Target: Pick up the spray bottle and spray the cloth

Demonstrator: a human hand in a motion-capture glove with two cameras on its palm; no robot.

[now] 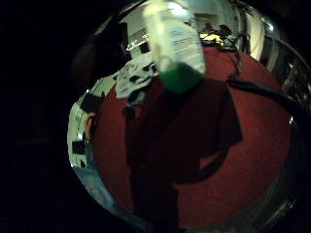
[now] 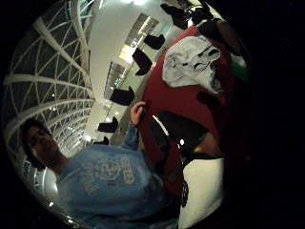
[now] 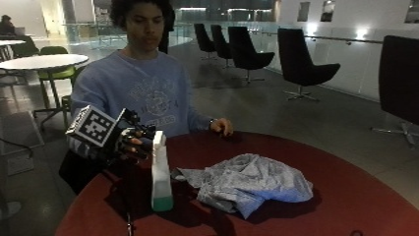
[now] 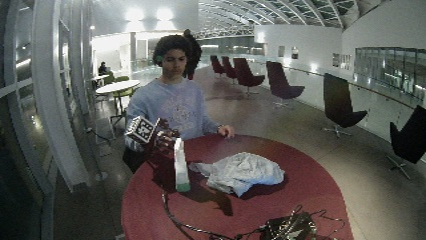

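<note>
The gloved right hand (image 3: 131, 140) curls its fingers around the spray bottle's (image 3: 160, 172) head, bottle upright; next, aim toward three o'clock at the crumpled cloth (image 3: 249, 183) on the tabletop (image 3: 340, 196) and squeeze.

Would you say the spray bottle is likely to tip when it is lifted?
Probably: the spray bottle is tall and narrow. Its green liquid sits only near the base, so it is likely light. The right hand is at its top.

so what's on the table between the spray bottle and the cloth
Nothing: in the outside view only a narrow strip of bare red table separates the spray bottle from the crumpled cloth beside it.
</note>
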